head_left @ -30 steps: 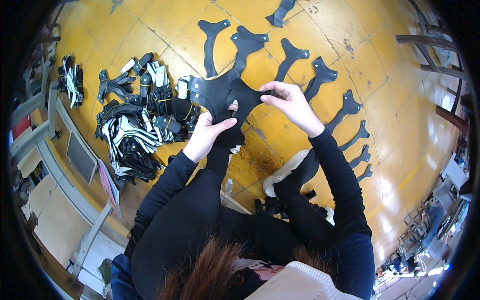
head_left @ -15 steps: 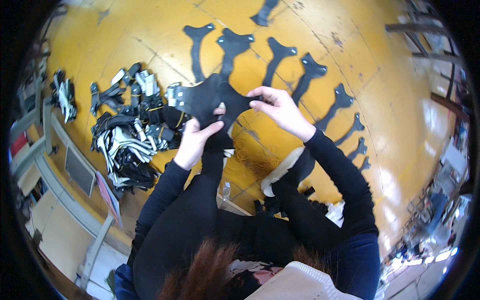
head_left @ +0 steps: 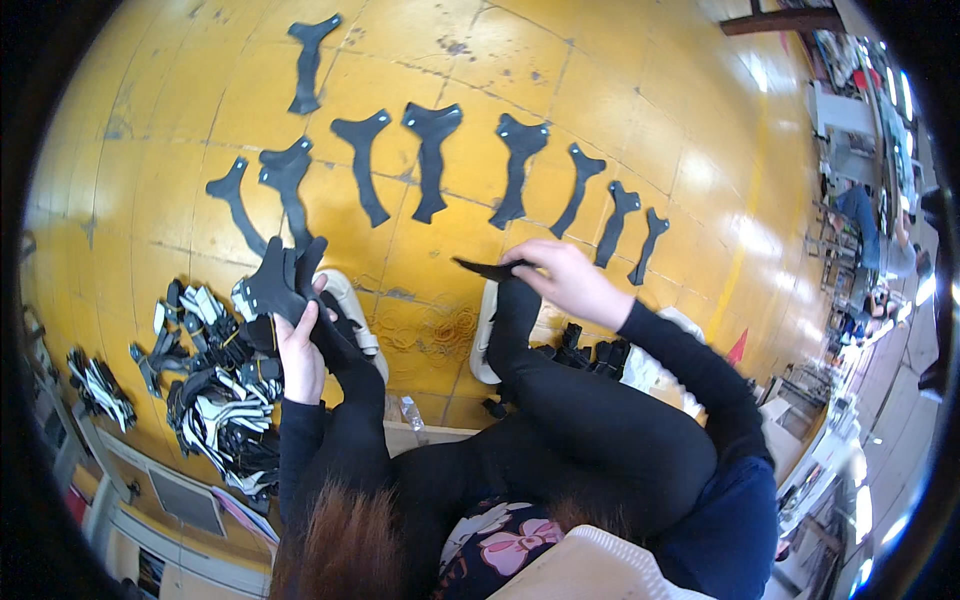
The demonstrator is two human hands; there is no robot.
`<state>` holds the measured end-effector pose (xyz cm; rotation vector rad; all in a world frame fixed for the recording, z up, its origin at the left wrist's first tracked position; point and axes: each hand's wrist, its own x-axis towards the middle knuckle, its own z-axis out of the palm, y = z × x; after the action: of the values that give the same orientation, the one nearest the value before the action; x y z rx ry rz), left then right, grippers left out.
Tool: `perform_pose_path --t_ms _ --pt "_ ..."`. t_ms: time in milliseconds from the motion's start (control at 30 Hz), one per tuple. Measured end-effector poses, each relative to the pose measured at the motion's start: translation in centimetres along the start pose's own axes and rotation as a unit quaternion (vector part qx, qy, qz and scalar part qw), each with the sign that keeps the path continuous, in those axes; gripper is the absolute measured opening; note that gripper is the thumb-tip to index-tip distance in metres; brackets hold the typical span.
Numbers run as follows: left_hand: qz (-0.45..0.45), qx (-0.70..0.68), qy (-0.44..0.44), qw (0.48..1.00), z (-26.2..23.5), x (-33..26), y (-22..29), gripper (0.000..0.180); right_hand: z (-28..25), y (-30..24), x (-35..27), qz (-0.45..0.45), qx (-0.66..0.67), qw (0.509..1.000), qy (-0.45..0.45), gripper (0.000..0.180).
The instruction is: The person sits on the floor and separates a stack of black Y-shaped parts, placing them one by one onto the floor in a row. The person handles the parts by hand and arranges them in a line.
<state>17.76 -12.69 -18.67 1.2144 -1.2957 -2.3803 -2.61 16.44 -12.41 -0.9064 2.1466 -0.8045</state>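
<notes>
My left hand (head_left: pixel 299 350) grips a stack of black cut pieces (head_left: pixel 276 282) above my left knee. My right hand (head_left: pixel 568 282) pinches a single flat black piece (head_left: pixel 487 269) over my right knee. I sit on the yellow floor (head_left: pixel 640 120) with my legs in black trousers stretched forward. A row of several black cut pieces (head_left: pixel 432 158) lies spread on the floor beyond my feet.
A heap of black and white pieces (head_left: pixel 215 390) lies to my left, with a smaller bundle (head_left: pixel 97 385) further left. White-soled shoes (head_left: pixel 350 305) cover my feet. Benches and a seated person (head_left: pixel 868 225) are at the right edge.
My hands have pulled apart: the left now keeps the stack on the left, and the right has drawn one black piece away to the right. The view has tilted toward the floor pieces.
</notes>
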Motion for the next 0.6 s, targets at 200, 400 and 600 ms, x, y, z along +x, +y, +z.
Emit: perform_pose_path --t_ms 200,400,600 --pt "-0.07 0.025 -0.036 0.997 -0.5 0.0 -0.6 0.025 5.5 0.3 -2.9 0.052 0.277 0.956 0.078 0.018" --pt "-0.106 0.077 -0.044 0.99 0.7 0.1 -2.1 0.012 13.0 9.9 -3.1 0.086 0.072 0.971 0.212 0.016" --pt "-0.073 0.237 -0.003 0.969 -1.4 0.4 -2.1 0.018 13.8 11.3 -3.2 0.012 0.048 0.964 0.26 0.011"
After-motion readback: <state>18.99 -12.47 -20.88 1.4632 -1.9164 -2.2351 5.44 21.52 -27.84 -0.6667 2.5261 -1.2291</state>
